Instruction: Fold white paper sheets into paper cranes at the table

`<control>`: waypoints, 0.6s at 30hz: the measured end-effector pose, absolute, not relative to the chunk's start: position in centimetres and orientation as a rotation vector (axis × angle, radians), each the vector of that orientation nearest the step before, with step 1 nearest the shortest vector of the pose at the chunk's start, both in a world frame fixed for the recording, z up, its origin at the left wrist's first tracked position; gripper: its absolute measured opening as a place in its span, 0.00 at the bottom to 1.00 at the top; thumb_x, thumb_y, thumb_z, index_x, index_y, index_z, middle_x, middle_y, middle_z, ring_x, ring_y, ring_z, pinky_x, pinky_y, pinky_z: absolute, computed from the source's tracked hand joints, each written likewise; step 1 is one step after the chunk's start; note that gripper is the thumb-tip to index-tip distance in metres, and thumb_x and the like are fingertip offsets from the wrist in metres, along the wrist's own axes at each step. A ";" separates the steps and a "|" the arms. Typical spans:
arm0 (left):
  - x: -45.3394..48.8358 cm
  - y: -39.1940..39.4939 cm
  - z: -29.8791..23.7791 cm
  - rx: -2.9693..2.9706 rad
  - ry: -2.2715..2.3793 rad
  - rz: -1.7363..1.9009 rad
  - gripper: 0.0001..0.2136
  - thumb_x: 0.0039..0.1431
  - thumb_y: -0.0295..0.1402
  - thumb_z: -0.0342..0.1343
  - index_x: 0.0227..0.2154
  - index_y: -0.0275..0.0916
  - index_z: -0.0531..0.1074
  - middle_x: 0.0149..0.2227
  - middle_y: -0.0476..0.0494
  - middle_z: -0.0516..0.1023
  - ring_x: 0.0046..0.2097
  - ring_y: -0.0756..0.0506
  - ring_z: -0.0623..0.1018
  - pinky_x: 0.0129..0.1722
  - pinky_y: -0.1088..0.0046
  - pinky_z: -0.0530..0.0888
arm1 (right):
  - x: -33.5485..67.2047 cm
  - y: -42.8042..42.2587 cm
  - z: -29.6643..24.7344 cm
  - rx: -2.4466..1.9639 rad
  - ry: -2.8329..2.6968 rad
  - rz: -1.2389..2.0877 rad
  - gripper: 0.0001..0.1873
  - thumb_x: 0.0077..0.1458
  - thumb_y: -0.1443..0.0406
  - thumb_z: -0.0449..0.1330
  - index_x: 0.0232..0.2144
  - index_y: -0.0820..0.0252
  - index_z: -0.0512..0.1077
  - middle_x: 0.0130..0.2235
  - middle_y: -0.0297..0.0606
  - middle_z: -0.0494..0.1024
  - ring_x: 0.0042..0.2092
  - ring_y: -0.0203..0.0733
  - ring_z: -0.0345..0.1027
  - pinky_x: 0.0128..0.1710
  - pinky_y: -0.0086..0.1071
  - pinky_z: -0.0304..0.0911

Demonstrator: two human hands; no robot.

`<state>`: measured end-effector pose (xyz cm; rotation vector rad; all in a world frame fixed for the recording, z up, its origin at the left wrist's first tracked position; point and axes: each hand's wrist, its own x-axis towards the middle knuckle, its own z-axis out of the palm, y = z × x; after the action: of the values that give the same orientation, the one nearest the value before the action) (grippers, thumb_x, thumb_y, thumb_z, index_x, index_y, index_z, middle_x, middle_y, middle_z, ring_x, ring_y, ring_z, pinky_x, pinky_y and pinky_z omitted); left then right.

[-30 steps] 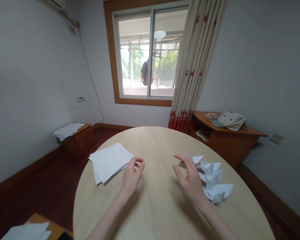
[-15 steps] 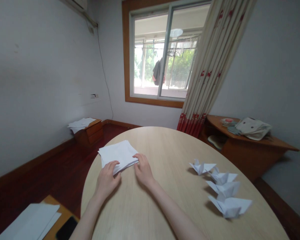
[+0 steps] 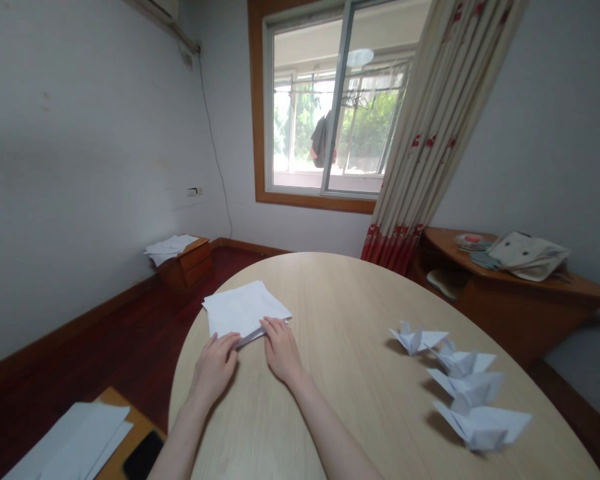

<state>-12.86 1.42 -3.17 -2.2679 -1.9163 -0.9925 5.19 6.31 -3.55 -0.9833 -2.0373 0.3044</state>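
A stack of white paper sheets (image 3: 245,305) lies on the round wooden table (image 3: 345,333), left of the middle. My left hand (image 3: 217,363) is at the near left part of the stack, its fingers bent over the edge. Along the near right edge, my right hand (image 3: 283,350) has its fingertips on top of the sheets and its thumb low by the edge. Between the hands the near edge stands slightly raised, and the layers show. The thumbs' exact hold is partly hidden.
Several folded paper cranes (image 3: 483,427) stand in a row at the table's right. Lower left, a small wooden stand holds more paper (image 3: 75,440) and a black phone (image 3: 144,455). A corner desk (image 3: 520,313) with a cloth bag (image 3: 530,255) is beyond the table's right side.
My right hand has shifted slightly left along the near edge of the stack, its fingers closer together. My left hand's fingers have straightened a little. The whole view has swung slightly left.
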 end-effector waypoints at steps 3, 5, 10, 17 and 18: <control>-12.8 1.3 -2.9 -2.273 -1.876 -1.022 0.16 0.59 0.28 0.41 0.42 0.40 0.74 0.46 0.45 0.79 0.49 0.42 0.77 0.60 0.55 0.63 | 5.1 6.0 -3.2 -0.973 -2.073 0.291 0.26 0.55 0.78 0.48 0.53 0.57 0.68 0.53 0.43 0.72 0.55 0.49 0.61 0.55 0.48 0.60; -12.6 1.2 -2.8 -2.259 -1.852 -1.040 0.16 0.59 0.28 0.41 0.40 0.41 0.75 0.45 0.45 0.80 0.48 0.42 0.77 0.58 0.55 0.65 | 5.1 6.0 -3.2 -0.966 -2.086 0.282 0.26 0.55 0.78 0.48 0.53 0.58 0.68 0.52 0.43 0.73 0.54 0.48 0.62 0.55 0.46 0.61; -12.4 0.9 -2.5 -2.237 -1.795 -1.079 0.15 0.59 0.28 0.42 0.39 0.40 0.75 0.42 0.43 0.80 0.45 0.40 0.77 0.47 0.59 0.72 | 5.1 6.0 -3.5 -0.939 -2.083 0.254 0.23 0.56 0.78 0.49 0.51 0.60 0.70 0.50 0.44 0.74 0.53 0.46 0.64 0.53 0.42 0.64; -12.0 0.7 -2.1 -2.248 -1.487 -1.189 0.13 0.61 0.25 0.44 0.42 0.39 0.73 0.41 0.43 0.80 0.43 0.42 0.77 0.47 0.61 0.71 | 5.1 6.2 -3.8 -0.896 -1.990 0.176 0.17 0.60 0.74 0.51 0.47 0.56 0.72 0.44 0.42 0.76 0.48 0.45 0.67 0.49 0.42 0.68; -11.9 0.7 -2.1 -2.237 -1.470 -1.205 0.13 0.61 0.25 0.44 0.43 0.39 0.72 0.41 0.43 0.80 0.43 0.42 0.77 0.46 0.62 0.71 | 5.2 6.2 -3.8 -0.894 -1.969 0.162 0.16 0.61 0.73 0.50 0.46 0.56 0.72 0.44 0.42 0.76 0.48 0.46 0.67 0.48 0.43 0.68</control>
<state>-11.89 0.69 -2.09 -2.2366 -1.4703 -1.2049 5.25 6.19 -3.80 -0.8939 -1.9693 0.1619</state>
